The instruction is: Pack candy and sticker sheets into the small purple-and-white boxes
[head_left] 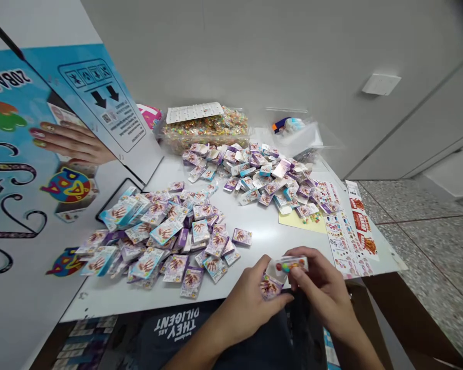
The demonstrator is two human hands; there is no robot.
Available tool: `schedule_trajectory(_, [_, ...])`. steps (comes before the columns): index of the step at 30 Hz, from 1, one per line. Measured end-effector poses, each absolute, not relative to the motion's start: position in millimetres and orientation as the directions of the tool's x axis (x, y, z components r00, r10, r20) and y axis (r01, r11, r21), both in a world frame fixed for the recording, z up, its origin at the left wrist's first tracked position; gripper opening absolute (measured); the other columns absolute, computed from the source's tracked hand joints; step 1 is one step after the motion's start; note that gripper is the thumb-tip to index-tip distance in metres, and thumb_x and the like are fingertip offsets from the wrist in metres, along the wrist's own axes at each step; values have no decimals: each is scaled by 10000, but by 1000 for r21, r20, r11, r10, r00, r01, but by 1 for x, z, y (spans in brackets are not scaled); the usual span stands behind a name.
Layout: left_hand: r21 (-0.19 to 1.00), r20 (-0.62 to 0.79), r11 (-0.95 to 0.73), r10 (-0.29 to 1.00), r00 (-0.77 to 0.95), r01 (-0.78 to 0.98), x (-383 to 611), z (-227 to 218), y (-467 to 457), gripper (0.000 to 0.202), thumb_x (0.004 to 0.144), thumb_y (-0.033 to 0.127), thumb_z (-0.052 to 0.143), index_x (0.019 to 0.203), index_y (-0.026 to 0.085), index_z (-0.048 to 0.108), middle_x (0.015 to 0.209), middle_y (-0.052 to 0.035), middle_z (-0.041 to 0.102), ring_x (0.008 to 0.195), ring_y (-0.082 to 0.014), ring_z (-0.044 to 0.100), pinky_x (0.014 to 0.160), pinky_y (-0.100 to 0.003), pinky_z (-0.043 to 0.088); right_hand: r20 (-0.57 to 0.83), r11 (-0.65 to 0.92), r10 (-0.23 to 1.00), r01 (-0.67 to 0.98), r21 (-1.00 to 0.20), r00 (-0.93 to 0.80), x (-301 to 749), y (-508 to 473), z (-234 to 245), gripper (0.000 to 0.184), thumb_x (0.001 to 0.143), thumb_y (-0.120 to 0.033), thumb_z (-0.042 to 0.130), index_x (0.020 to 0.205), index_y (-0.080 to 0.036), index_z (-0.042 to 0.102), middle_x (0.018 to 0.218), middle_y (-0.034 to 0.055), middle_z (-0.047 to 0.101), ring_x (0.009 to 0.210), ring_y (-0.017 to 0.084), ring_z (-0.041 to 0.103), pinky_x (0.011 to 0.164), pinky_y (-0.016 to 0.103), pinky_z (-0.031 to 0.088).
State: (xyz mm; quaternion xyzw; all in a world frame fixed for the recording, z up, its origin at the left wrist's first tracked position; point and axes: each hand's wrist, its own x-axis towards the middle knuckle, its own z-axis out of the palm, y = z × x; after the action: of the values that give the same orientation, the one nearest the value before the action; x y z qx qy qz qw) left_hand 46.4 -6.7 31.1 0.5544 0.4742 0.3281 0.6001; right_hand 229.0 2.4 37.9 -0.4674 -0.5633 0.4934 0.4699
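Near the table's front edge, my left hand point(249, 295) is closed round a small printed cardboard box point(270, 289) with a hand picture on it; its upper end looks open. My right hand point(324, 290) pinches a small packet of coloured pieces point(291, 265), red, green and orange, right at the top of the box. Whether part of the packet is inside the box I cannot tell. On my left lies a big heap of similar purple and blue boxes point(170, 231). Farther back, a second pile of boxes point(266, 174) shows many with flaps up.
A clear tub of small colourful packets point(204, 131) stands against the wall, with a sticker sheet on it. Beside it is another clear tub point(293, 131). Sticker sheets point(343, 241) lie along the right edge. A large printed carton point(111, 92) stands left. An open brown box point(405, 318) sits below.
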Motion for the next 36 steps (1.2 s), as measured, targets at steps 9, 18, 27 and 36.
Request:
schedule_trajectory(9, [962,-199,71,844,497,264,34,33,-7,326,906,370,624,1182,213,550,1001,-40,670,920,-209,609,798,-300,439,129,295,934,515,-805,-332,236,10,46,303,961,-278,637,1254,-249,566,957,36,656,750,161,612,681,273,533])
schedule_trajectory(18, [970,-150,212,909,388,-122,31,8,2,194,915,296,657,1074,187,634,995,-23,649,936,-171,577,862,-292,450,306,574,790,467,-673,-531,222,12,32,395,1012,-173,527,1356,-346,615,1379,84,582,1211,253,531,975,434,532])
schedule_trajectory(27, [605,-355,484,875,330,-632,47,3,-6,349,871,505,584,967,169,583,826,-24,584,731,-150,535,540,-232,430,534,637,771,399,-660,-348,200,7,11,421,924,-38,603,1276,-267,586,1304,113,657,1082,251,587,895,454,521])
schedule_trajectory(36, [813,-460,468,881,109,-347,42,-8,-2,220,763,405,591,764,192,537,658,34,489,543,-105,467,397,-184,309,464,576,815,396,-715,-347,177,-5,-10,413,934,-68,597,1284,-282,646,1316,105,673,1078,261,587,880,456,531])
